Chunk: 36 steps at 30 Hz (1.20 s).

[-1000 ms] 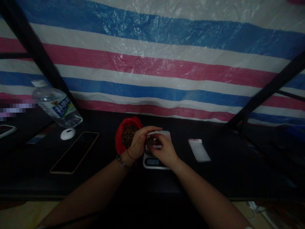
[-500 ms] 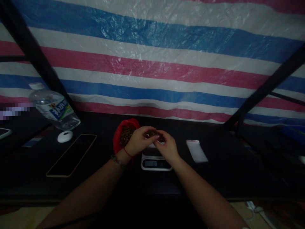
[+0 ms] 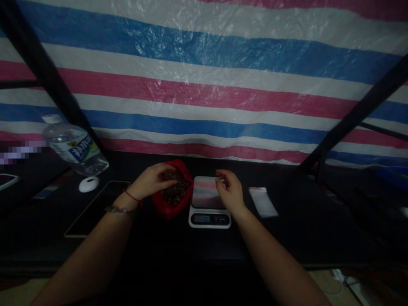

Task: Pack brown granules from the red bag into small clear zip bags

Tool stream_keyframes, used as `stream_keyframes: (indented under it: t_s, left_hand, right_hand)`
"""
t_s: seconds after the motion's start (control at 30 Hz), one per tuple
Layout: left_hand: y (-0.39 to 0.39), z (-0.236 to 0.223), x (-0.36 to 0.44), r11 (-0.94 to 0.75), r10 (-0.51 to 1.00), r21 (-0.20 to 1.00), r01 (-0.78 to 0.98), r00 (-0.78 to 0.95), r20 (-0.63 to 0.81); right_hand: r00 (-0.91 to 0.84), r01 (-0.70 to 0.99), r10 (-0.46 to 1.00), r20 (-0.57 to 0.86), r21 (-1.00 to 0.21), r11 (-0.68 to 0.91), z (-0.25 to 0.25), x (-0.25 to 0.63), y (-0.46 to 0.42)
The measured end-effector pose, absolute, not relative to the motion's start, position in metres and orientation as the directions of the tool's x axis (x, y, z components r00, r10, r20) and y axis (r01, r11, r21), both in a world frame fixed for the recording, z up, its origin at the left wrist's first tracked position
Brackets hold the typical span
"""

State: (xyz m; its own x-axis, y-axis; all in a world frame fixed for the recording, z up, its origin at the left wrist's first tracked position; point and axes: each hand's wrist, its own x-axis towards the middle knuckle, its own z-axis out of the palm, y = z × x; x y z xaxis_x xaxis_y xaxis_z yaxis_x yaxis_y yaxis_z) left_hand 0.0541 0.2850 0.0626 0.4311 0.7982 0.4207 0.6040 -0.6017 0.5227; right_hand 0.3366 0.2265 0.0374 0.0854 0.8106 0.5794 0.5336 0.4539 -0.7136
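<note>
My left hand (image 3: 152,181) reaches into a red bag (image 3: 165,208) of small brown pieces (image 3: 174,193), its fingers curled down among them. Just right of the bag stands a small white kitchen scale (image 3: 208,219) whose shiny plate (image 3: 204,193) has nothing on it. My right hand (image 3: 230,192) rests at the plate's right edge with thumb and fingers pinched together; what they hold, if anything, is hidden. A small clear zip bag (image 3: 263,202) lies flat to the right of that hand.
On the dark table to the left lie a phone (image 3: 95,209), a white round object (image 3: 89,184) and a tilted water bottle (image 3: 75,147). Another phone (image 3: 6,180) sits at the far left edge. A striped tarp (image 3: 204,89) and black frame bars (image 3: 353,119) stand behind.
My hands were together over the scale with brown pieces between them. They have parted: the left went back into the red bag, the right drew to the plate's right edge, leaving the plate bare.
</note>
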Motion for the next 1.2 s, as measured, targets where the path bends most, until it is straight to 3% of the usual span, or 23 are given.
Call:
stream_keyframes:
  t_s: [0.13, 0.27, 0.5, 0.8, 1.2]
  left_hand:
    - [0.278, 0.058, 0.06, -0.641, 0.755, 0.576, 0.508, 0.552, 0.354]
    - [0.281, 0.058, 0.056, -0.584, 0.794, 0.599, 0.548, 0.541, 0.279]
    - [0.289, 0.056, 0.033, -0.518, 0.851, 0.431, 0.739, 0.495, 0.175]
    - [0.285, 0.059, 0.055, -0.656, 0.736, 0.302, 0.691, 0.675, 0.053]
    - [0.285, 0.046, 0.074, -0.77, 0.632, 0.265, 0.581, 0.752, 0.186]
  right_hand:
    - [0.081, 0.536, 0.802, 0.592, -0.704, 0.465, 0.038, 0.336, 0.225]
    - [0.071, 0.557, 0.808, 0.585, -0.695, 0.454, 0.039, 0.338, 0.226]
    - [-0.124, 0.653, 0.844, 0.521, -0.598, 0.465, 0.036, 0.33, 0.225]
    - [-0.215, 0.675, 0.84, 0.498, -0.546, 0.496, 0.029, 0.326, 0.223]
    - [-0.205, 0.67, 0.848, 0.489, -0.561, 0.486, 0.028, 0.325, 0.224]
